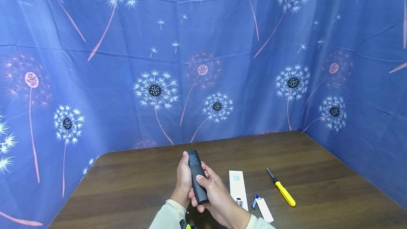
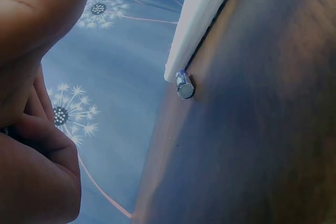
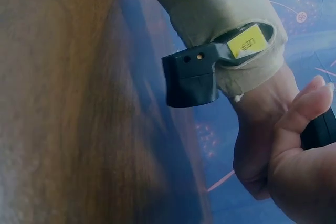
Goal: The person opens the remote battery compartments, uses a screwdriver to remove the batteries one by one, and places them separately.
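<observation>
You have the black remote control [image 1: 197,177] held upright just above the desk [image 1: 318,172], at its near edge, with both hands wrapped round it. Your left hand [image 1: 183,179] curls round the remote's left side with a fingertip up near the top; your right hand [image 1: 212,192] cups its lower half, thumb pressed across the face.

It looks like a light, rigid plastic bar with a smooth shell, so it could slip if you squeeze only the narrow edges. Keep your hold on the lower half, where your palm can back it, and leave the upper end free.

Right of the remote, lying on the desk, I count one long white strip [image 1: 237,186], probably a cover or card, and one small battery [image 1: 254,201] with a blue end just beyond it. One smaller white piece [image 1: 265,210] lies touching or almost touching that battery. Farther right again lies one screwdriver [image 1: 281,187] with a yellow handle, well apart from the remote.

The left wrist view shows the same single battery [image 2: 184,85] against the white strip [image 2: 199,14].
</observation>
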The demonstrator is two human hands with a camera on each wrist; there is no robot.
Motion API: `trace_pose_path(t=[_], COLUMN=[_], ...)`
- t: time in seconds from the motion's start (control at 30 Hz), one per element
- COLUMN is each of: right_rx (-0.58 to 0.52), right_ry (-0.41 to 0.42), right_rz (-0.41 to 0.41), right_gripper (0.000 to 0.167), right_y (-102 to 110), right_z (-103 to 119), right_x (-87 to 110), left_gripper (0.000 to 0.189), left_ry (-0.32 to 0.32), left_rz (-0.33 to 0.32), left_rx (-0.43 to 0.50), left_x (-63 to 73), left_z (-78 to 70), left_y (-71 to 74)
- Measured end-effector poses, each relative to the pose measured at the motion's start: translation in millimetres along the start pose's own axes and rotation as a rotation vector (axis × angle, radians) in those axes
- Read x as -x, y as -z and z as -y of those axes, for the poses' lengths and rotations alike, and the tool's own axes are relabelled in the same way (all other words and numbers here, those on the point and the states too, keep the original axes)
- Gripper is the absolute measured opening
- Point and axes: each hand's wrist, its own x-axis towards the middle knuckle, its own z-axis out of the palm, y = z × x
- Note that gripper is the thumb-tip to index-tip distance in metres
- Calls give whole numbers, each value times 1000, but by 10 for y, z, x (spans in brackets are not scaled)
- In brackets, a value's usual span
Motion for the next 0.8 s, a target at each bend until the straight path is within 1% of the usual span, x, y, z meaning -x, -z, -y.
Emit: trace_pose_path(t=[0.1, 0.23, 0.33, 0.47, 0.6, 0.73, 0.8], right_rx=[-8, 4, 32, 46, 16, -17, -30], right_ry=[-14, -42, -63, -83, -86, -84, -78], right_rz=[26, 54, 44, 18, 4, -12, -18], right_gripper=[52, 52, 53, 56, 61, 61, 61], right_y=[17, 68, 105, 136, 151, 142, 126], right_z=[3, 20, 20, 5, 9, 19, 14], right_x=[-3, -13, -16, -17, -22, -18, -13], left_gripper=[63, 59, 53, 49, 48, 53, 55], left_ry=[7, -31, -91, -139, -150, -150, -136], left_rz=[16, 2, -34, -94, -132, -131, -119], left_rx=[-7, -33, -84, -114, -78, -67, -46], left_x=[-1, -15, -22, -27, -37, -36, -28], left_z=[-14, -24, -25, -15, -8, -13, -19], left_y=[6, -11, -50, -98, -136, -149, -147])
